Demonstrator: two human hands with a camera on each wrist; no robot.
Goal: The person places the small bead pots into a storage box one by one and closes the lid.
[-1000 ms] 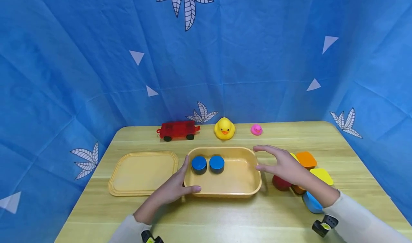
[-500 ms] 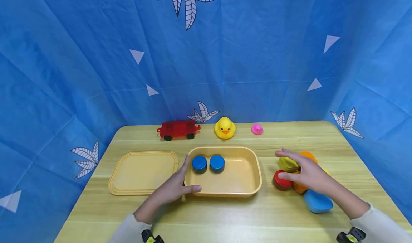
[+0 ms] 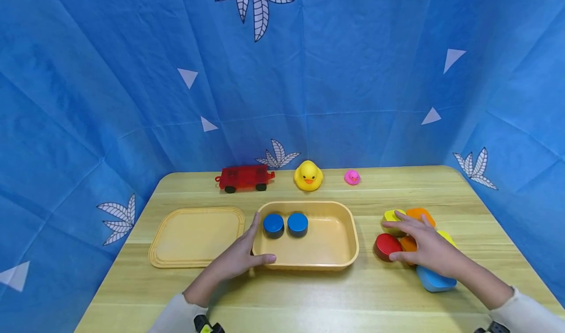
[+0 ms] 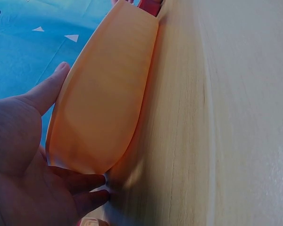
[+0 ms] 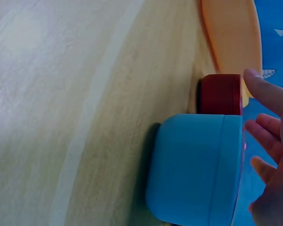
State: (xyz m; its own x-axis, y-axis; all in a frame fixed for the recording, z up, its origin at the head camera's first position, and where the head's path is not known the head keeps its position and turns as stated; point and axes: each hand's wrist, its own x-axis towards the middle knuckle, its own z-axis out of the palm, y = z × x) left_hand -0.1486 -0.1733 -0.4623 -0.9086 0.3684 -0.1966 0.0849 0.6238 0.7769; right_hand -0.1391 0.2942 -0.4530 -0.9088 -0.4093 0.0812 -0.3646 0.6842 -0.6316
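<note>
My left hand holds the left end of a tan rectangular tray, thumb at its near rim and fingers along its end. In the left wrist view the tray shows its outer wall between thumb and fingers. Inside the tray stand two round blue-topped pieces, one blue piece beside the other blue piece. My right hand hovers, fingers spread, over a cluster: a red round piece, a yellow piece, an orange piece and a light-blue rounded piece. Part of the cluster is hidden.
A tan lid-like panel lies left of the tray. Along the back edge stand a red toy wagon, a yellow rubber duck and a small pink duck. A blue cloth hangs behind the table.
My right hand has moved right, from beside the tray's right end to above the coloured pieces. The left hand and the tray have stayed in place.
</note>
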